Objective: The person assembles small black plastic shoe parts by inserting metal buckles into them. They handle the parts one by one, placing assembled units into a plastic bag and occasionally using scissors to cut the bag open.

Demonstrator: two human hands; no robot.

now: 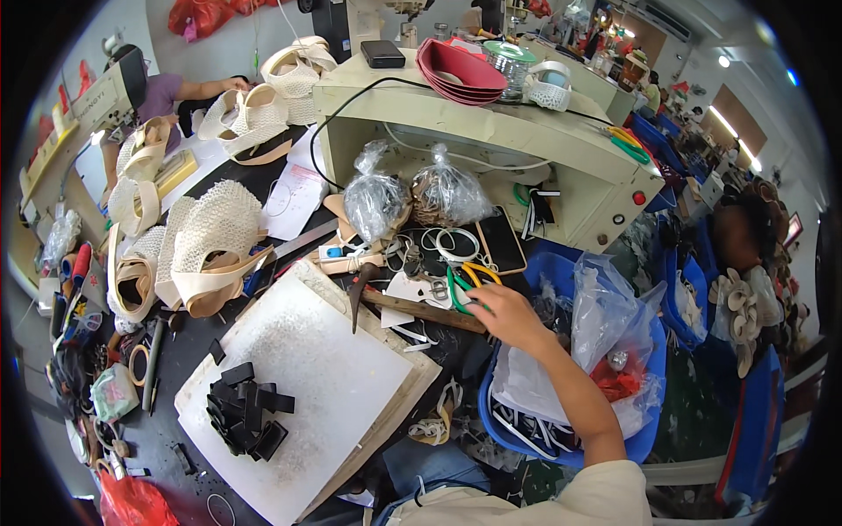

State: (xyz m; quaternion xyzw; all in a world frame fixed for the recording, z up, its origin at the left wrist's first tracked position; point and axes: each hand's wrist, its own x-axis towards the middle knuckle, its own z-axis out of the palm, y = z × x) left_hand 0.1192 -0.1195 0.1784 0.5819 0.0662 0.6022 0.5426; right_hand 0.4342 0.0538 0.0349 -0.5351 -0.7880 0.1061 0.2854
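Note:
My right hand (510, 316) reaches over the bench, its fingers closed at the handle ends of a pair of pliers (460, 287) with one green and one yellow-orange handle. Just under it lies a hammer (421, 310) with a wooden handle and dark head. White paper scraps (409, 287) and a roll of white tape (452, 245) are close by. A white board (303, 351) covers the bench before me, and a pile of short black strips (246, 410) rests on it. My left hand is out of view.
Woven cream shoe uppers (215, 237) stand at the left. A blue bin (649, 421) with plastic bags is below my right arm. Behind the bench is a cream machine housing (561, 145) carrying red trays (456, 70). Another person's arm (206, 88) shows at upper left.

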